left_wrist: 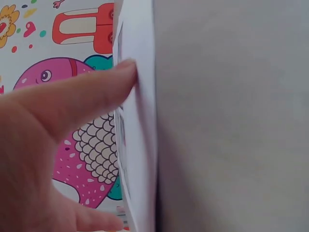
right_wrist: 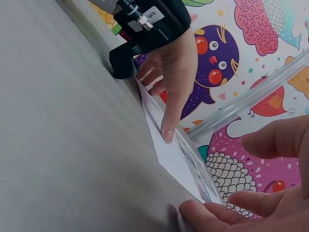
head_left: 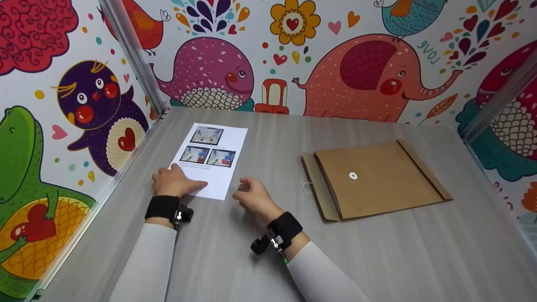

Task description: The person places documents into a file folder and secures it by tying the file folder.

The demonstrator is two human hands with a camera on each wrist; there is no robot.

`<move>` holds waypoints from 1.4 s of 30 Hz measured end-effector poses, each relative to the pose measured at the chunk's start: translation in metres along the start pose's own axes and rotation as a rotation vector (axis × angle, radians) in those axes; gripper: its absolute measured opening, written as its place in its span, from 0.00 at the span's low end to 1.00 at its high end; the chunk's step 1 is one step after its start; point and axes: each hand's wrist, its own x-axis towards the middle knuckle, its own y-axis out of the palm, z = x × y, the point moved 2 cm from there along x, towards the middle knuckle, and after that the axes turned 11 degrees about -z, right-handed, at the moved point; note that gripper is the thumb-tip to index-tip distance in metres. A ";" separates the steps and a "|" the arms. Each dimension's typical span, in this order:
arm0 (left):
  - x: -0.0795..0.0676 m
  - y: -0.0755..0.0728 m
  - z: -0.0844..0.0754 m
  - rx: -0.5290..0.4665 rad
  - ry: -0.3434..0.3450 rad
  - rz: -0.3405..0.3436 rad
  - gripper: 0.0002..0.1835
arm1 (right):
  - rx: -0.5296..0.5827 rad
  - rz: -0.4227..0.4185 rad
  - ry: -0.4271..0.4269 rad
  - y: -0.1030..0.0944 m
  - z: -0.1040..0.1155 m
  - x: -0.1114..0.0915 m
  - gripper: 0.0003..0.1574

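Observation:
A white printed sheet (head_left: 209,176) with small colour pictures lies on the grey table. My left hand (head_left: 174,181) rests on its lower left corner, thumb spread across the paper; the left wrist view shows that thumb (left_wrist: 96,89) against the sheet (left_wrist: 140,96). To the right of the sheet, my right hand (head_left: 256,198) is held over the table with loosely bent fingers and nothing in it. In the right wrist view its fingers (right_wrist: 207,215) appear near the sheet's edge. A brown string-tie envelope (head_left: 381,180) lies farther right, flap unfolded to the left.
Cartoon-printed walls (head_left: 277,63) stand behind and beside the table (head_left: 268,138). A clear rail (head_left: 90,218) runs along the left edge. A thin white string loop (head_left: 307,187) is at the envelope's flap, and a white button (head_left: 353,175) sits on its face.

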 end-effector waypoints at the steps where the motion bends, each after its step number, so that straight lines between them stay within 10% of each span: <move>1: -0.001 -0.001 0.000 0.002 0.011 0.000 0.64 | 0.015 0.002 0.012 0.001 -0.001 0.000 0.39; 13: -0.007 -0.006 -0.016 -0.089 0.073 -0.004 0.50 | 0.161 -0.051 0.105 0.001 -0.008 0.007 0.43; 18: -0.005 -0.003 -0.027 -0.256 0.114 -0.009 0.38 | 0.167 -0.079 0.110 0.001 -0.009 0.008 0.42; 26: -0.010 -0.005 -0.052 -0.550 -0.008 -0.024 0.33 | 0.189 -0.280 0.096 -0.002 -0.006 0.005 0.41; 33: -0.015 0.009 -0.092 -0.875 -0.149 -0.014 0.32 | 0.519 -0.468 0.108 -0.007 -0.008 0.006 0.41; 42: -0.037 0.023 -0.137 -1.124 -0.204 0.024 0.29 | 0.851 -0.552 -0.124 -0.021 -0.004 0.012 0.27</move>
